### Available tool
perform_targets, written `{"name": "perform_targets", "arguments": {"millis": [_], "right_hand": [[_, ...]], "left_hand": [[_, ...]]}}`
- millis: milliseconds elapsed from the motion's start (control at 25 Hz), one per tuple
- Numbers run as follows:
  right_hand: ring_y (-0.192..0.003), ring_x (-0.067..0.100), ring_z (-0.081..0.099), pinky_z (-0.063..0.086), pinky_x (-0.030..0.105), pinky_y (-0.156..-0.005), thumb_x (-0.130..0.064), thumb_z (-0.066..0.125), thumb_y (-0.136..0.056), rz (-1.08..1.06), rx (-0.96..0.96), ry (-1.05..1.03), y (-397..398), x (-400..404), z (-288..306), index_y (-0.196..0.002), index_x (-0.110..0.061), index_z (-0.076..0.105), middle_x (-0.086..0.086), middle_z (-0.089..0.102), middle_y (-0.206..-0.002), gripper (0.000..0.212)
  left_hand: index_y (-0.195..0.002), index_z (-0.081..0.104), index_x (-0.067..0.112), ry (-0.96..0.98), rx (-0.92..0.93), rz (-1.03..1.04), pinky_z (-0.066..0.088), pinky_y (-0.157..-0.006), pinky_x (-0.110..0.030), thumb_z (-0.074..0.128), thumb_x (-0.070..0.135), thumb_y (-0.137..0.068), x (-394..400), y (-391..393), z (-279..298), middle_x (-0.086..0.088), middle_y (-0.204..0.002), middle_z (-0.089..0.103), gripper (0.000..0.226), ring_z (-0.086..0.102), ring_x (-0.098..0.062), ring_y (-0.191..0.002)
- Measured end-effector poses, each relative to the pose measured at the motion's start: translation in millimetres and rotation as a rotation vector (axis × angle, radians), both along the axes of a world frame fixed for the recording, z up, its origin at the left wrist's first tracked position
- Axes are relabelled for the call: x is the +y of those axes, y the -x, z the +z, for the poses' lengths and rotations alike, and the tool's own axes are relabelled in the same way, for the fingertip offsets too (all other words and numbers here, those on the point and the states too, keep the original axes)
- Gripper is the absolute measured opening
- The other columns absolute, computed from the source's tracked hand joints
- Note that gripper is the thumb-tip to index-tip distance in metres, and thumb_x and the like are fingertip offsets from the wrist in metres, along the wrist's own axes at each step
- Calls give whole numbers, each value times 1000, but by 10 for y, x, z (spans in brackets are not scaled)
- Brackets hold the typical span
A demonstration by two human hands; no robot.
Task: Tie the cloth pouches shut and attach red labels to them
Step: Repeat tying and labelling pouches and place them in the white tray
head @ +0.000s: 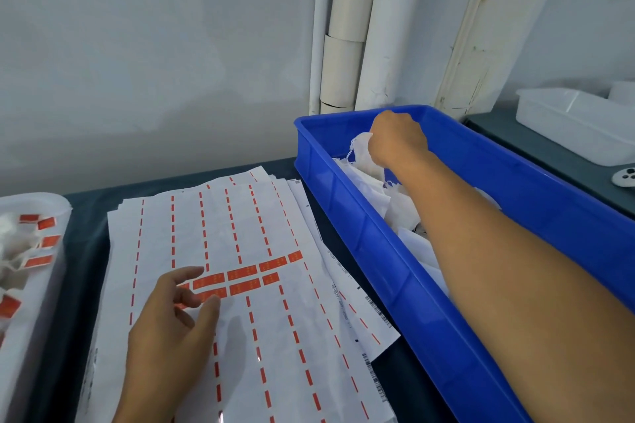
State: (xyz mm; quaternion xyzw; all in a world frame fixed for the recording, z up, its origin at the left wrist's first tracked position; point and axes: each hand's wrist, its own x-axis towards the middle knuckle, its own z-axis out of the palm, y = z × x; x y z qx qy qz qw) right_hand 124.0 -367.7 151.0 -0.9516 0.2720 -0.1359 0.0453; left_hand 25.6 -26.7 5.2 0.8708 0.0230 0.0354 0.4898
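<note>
Fingers of your right hand (395,139) clamp a white cloth pouch (360,148) inside the blue crate (446,336); lift it clear of the heap. Your left hand (171,316), fingers spread loose, rests on the label sheets (275,336). About seven red labels (242,274) remain in two rows on the tabletop (82,251) sheet.

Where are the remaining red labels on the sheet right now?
Head view: the red labels sit in two short rows mid-sheet, left of the blue bin, with the left hand at their left end.
</note>
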Motion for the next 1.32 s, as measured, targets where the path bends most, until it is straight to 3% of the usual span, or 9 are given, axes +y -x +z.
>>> {"name": "perform_targets", "arguments": {"millis": [200,400,520,600,720,800,1040,1160,1320], "right_hand": [[-77,29,58,41,34,-62,-16,50,-101,218,-179,33,97,506,591,-95,-7,66,9,61,-87,19],[-77,27,70,57,39,-70,-29,52,-101,568,-129,-188,340,1304,851,-93,-4,70,13,74,-84,31],[-67,11,70,60,39,-68,-34,53,-104,787,-40,-393,546,1749,534,-92,-21,72,-2,74,-80,26],[-75,7,69,61,35,-71,-38,52,-105,911,28,-561,664,1953,189,-93,-31,69,-13,71,-84,22],[-85,5,65,62,33,-74,-39,53,-105,949,32,-788,755,2075,-345,-94,-33,68,-19,67,-91,19],[-90,4,64,62,30,-72,-40,53,-105,921,-25,-904,798,2082,-624,-97,-37,67,-20,67,-95,16],[-98,7,68,64,29,-71,-53,55,-99,856,-146,-1177,908,2007,-961,-106,-48,67,-18,69,-102,14],[-100,8,67,62,27,-77,-66,58,-91,850,-143,-1041,930,1926,-1004,-110,-50,64,-19,69,-105,26],[-101,-1,66,53,11,-76,-44,66,-97,841,-188,-925,933,1899,-1049,-107,-43,68,-26,69,-106,10]], "left_hand": [[-119,52,40,28,-34,22,46,-51,-16,73,32,-90,-14,38,74,17,-92,59,37,63,-16,-71],[-106,59,44,168,-145,9,51,-64,-13,46,63,-89,7,131,208,23,-94,68,29,70,-7,-85],[-114,68,40,380,-167,-70,57,-81,-24,37,64,-99,103,140,207,22,-109,72,42,70,-4,-102],[-124,67,38,569,-92,-130,56,-91,-32,37,70,-94,124,130,229,13,-119,73,53,70,-11,-110],[-137,56,30,860,99,-127,60,-93,-33,51,77,-81,113,85,267,2,-126,72,73,70,-19,-115],[-140,51,35,911,105,-91,59,-94,-37,62,65,-86,127,68,225,0,-127,70,63,70,-21,-114],[-100,68,34,696,86,-70,64,-76,-43,75,47,-83,162,48,120,3,-100,71,22,69,-24,-96],[-95,68,37,557,23,-76,59,-62,-24,74,40,-91,182,50,99,9,-94,70,8,69,-10,-85],[-96,69,42,409,4,-161,59,-66,-18,70,42,-95,188,44,77,13,-92,72,1,69,-5,-85]]}}
